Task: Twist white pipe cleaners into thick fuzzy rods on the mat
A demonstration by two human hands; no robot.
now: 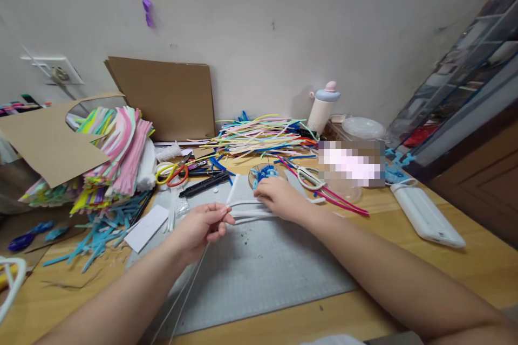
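Observation:
My left hand (pixel 208 225) is closed, its thumb and fingers pinching the end of a white pipe cleaner (pixel 245 203) above the grey cutting mat. The pipe cleaner runs across to my right hand (pixel 279 198), whose curled fingers are on it; their tips are partly hidden. More white strips lie just below, passing under that hand. Right behind it sits a small clear dish (pixel 251 177) of blue pieces (pixel 265 171). Two thin white strands (pixel 184 291) trail from beneath my left hand towards the near edge.
The cutting mat (pixel 259 280) covers the middle of the wooden table. Scissors (pixel 174 173) and a black pen-like tool (pixel 204 184) lie left. Loose coloured pipe cleaners (pixel 259 137) are heaped behind. At right are white-handled scissors (pixel 309 177), a bottle (pixel 321 110) and a white phone-like slab (pixel 427 215).

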